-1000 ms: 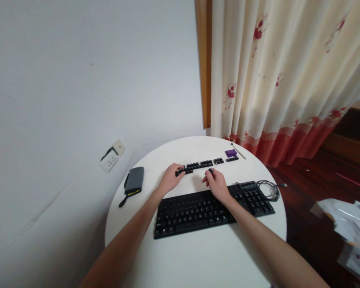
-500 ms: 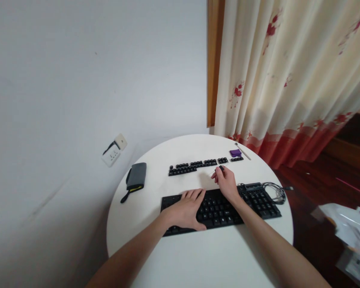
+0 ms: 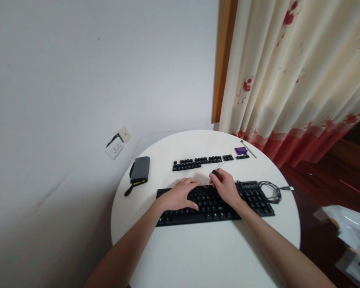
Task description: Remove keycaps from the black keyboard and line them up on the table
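A black keyboard (image 3: 195, 217) lies across the round white table (image 3: 186, 252). My left hand (image 3: 177, 197) rests on its left half, fingers stretched out towards the back edge and thumb apart. Over the back middle of the keyboard, my right hand (image 3: 227, 189) grips a keycap puller (image 3: 215, 173) with a black handle and thin wire. The wire's lower end is close to the keyboard's top edge; whether it touches a key I cannot tell. Beyond the hands, loose black keycaps (image 3: 187, 166) stand in rows on the table.
A grey pouch (image 3: 140, 170) with a strap lies at the left. At the back right are a folded purple cloth (image 3: 241, 151) and a thin brush (image 3: 249, 149). The coiled cable (image 3: 271, 192) sits right of the keyboard. Wall and curtain (image 3: 264, 96) border the table.
My right hand has drawn the keycap puller back from beside the keycap rows to the keyboard's top edge. My left hand has shifted slightly, its fingers closer together. The camera view has turned a little.
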A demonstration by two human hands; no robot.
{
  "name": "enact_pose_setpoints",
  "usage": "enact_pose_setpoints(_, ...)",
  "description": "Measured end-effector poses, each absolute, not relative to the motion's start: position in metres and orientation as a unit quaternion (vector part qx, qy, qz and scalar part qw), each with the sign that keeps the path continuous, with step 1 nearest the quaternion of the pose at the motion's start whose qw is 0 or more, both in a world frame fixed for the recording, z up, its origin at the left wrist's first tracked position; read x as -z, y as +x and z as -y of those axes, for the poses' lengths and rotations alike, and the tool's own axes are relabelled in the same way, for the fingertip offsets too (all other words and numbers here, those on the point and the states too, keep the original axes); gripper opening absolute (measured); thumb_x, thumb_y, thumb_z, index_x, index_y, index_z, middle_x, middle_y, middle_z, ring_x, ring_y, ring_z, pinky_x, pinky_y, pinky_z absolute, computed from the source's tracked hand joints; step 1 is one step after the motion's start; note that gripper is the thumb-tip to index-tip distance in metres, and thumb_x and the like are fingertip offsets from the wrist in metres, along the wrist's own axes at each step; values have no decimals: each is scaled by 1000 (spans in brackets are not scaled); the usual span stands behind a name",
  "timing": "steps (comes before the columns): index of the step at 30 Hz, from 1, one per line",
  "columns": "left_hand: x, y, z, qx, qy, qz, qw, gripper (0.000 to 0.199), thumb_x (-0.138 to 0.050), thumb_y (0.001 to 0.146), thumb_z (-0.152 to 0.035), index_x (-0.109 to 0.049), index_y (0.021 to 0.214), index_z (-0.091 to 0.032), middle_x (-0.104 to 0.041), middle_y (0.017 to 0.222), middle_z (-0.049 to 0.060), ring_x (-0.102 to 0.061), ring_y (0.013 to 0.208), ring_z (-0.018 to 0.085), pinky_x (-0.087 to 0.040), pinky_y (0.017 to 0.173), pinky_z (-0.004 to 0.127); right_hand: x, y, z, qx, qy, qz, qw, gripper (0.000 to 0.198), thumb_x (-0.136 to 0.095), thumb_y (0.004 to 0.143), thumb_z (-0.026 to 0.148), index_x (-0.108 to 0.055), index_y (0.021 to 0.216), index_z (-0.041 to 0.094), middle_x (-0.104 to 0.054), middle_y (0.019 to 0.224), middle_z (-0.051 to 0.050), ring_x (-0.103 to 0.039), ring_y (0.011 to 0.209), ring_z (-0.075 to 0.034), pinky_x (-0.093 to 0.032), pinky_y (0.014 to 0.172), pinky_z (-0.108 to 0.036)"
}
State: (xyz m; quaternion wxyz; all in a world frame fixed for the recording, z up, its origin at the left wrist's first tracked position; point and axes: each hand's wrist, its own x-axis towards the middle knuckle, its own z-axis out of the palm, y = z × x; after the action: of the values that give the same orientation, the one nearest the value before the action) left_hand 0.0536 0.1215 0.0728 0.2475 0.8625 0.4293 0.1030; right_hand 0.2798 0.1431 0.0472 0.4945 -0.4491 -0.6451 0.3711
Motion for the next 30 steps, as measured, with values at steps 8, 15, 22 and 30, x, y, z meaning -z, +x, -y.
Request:
enact_pose_setpoints(8,-74,56,-124,-132,862,-432,228,22,-76,79,-33,-70,99,-25,-58,107,3,-54,107,24,-40,98,37,-42,263,-128,-336,-405,742,416,29,-54,94,38,-53,71,21,-57,65,1,-50,62,-15,-39,61,-27)
enact_pose_setpoints(15,-72,54,-126,-130,862,-429,239,22,-75,81,-35,-69,97,-22,-59,102,3,-56,102,23,-42,93,34,-45,264,-127,-316,-375,782,384,28,-53,95,34,-53,71,21,-57,65,1,-51,63,-16,-37,61,-26)
enact_pose_setpoints(22,-72,57,-126,-135,855,-417,279,17,-71,83,-34,-68,90,-19,-61,102,4,-58,100,23,-44,91,34,-51,265,-123,-291,-330,836,327,22,-52,96,32,-62,80,21,-65,78,-3,-58,73,-18,-41,70,-28)
enact_pose_setpoints(30,-67,60,-127,-136,860,-421,254,18,-71,83,-35,-67,86,-18,-63,93,4,-58,92,22,-44,85,33,-50,264,-122,-261,-335,853,304,22,-51,97,33,-63,83,21,-68,81,-5,-61,75,-19,-43,71,-29)
